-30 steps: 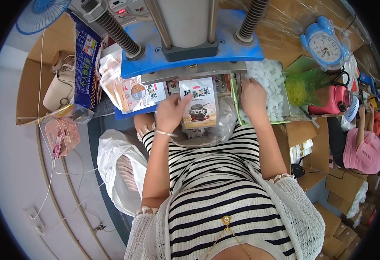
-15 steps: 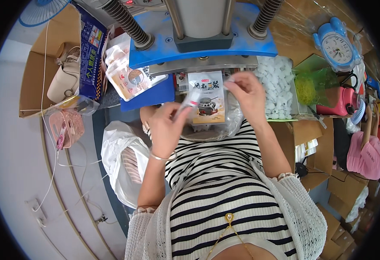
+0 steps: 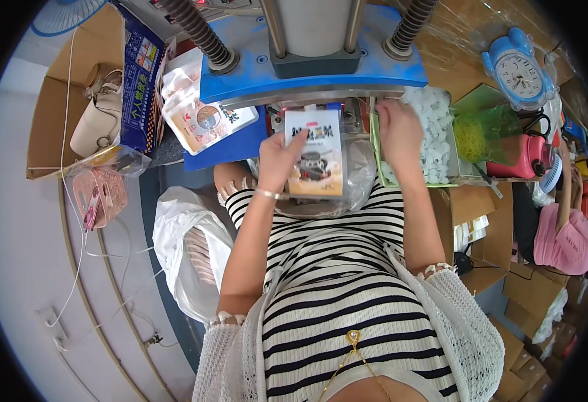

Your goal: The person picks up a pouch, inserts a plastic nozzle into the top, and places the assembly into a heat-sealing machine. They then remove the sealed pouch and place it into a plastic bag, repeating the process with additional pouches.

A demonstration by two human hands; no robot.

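My left hand [image 3: 279, 161] is closed on the side of a white and tan printed pouch [image 3: 317, 175], thumb across its front. The pouch stands nearly upright beneath the press, with clear plastic [image 3: 359, 175] behind it over my lap. My right hand [image 3: 401, 134] is at the left edge of a green-rimmed box [image 3: 388, 175] filled with small white plastic spouts [image 3: 433, 144]. Its fingers point down and are blurred, so whether they hold a spout is hidden.
Over my hands is a blue press plate [image 3: 247, 84] with spring columns. More printed pouches [image 3: 207, 117] lie on a blue sheet at the left. A white plastic bag [image 3: 180, 254] hangs below. An alarm clock [image 3: 518, 75] and a red device [image 3: 518, 155] stand right. A person in pink is farther right.
My right hand has left the pouch and moved right to the spout box. My left hand has moved up and right and now grips the pouch; the blurred white item it held is no longer distinct.
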